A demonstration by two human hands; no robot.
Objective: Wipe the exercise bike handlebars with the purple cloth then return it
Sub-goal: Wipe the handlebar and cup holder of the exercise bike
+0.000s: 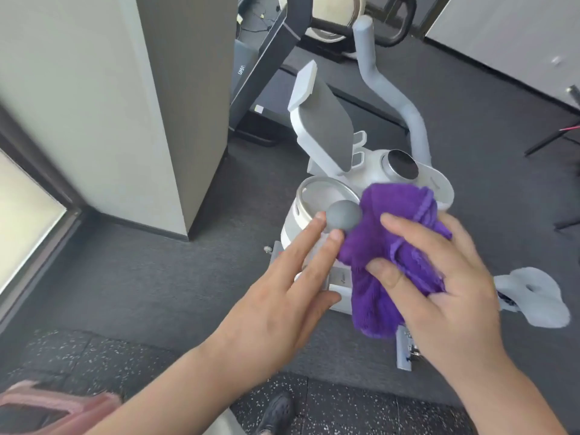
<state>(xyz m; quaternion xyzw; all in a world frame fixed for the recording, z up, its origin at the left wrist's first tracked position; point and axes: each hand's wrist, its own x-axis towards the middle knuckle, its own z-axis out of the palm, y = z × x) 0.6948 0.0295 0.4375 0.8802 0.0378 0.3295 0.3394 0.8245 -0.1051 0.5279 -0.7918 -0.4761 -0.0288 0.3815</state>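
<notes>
The right hand (pixel 445 287) reaches in from the lower right with its back toward the camera, the forearm running up from the bottom edge. Its fingers and thumb are curled round a bunched purple mesh cloth (pixel 398 246), which they grip from the right side; a loose tail of the fabric hangs down below the thumb. The cloth wraps the near grey foam handlebar of the white exercise bike, so that only the rounded grey handlebar end (pixel 344 215) pokes out on the left of the bundle.

The left hand (pixel 282 306) comes in from the lower left, palm down, its fingers straight and slightly spread, holding nothing. Two fingertips (pixel 320 216) lie right at the handlebar end, touching it or all but touching it; the view does not settle which. The left forearm crosses the frame diagonally from the bottom left corner.

Beyond the hands stands the bike's tilted grey tablet holder (pixel 323 120), with a round dark control knob (pixel 403 164) just behind the cloth. The far grey curved handlebar (pixel 392 86) sweeps up and away, uncovered. The pale grey saddle (pixel 533 296) shows at the right edge, near the right wrist. Dark grey carpet (pixel 125 277) covers the floor beneath, and a black shoe (pixel 277 412) shows at the bottom.
</notes>
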